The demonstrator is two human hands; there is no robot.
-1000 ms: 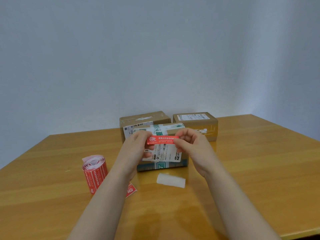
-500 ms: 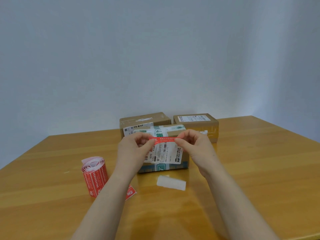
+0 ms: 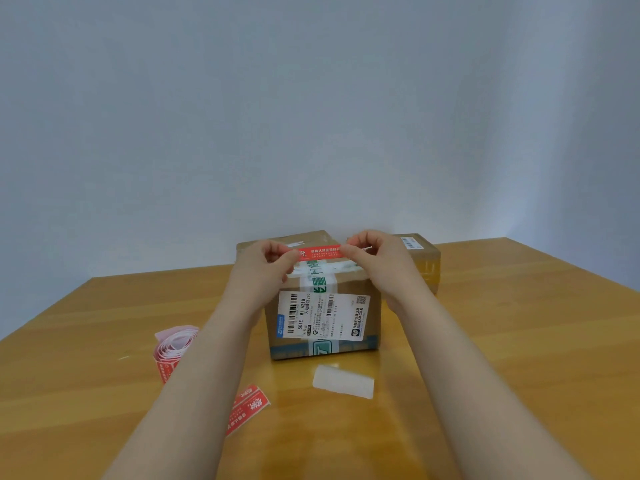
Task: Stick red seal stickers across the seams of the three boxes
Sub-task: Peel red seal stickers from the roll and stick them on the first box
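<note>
A pale, bare wall (image 3: 311,116) backs a wooden table (image 3: 519,341) on which three cardboard boxes stand: the near box (image 3: 353,285), bearing a shipping label, and behind it the far left box (image 3: 313,236) and far right box (image 3: 424,258). Above the near box's top, the left hand (image 3: 263,268) and right hand (image 3: 377,261) each pinch one end of a red seal sticker (image 3: 320,252) between thumb and fingertips. The sticker is stretched flat from left to right, probably to stop it curling and to set it crosswise over the green-printed tape (image 3: 320,280) along the seam. Whether it touches the cardboard cannot be told. At near left stands the sticker roll (image 3: 173,348), with loose red stickers (image 3: 247,408) and a white backing strip (image 3: 343,381) lying within reach.
</note>
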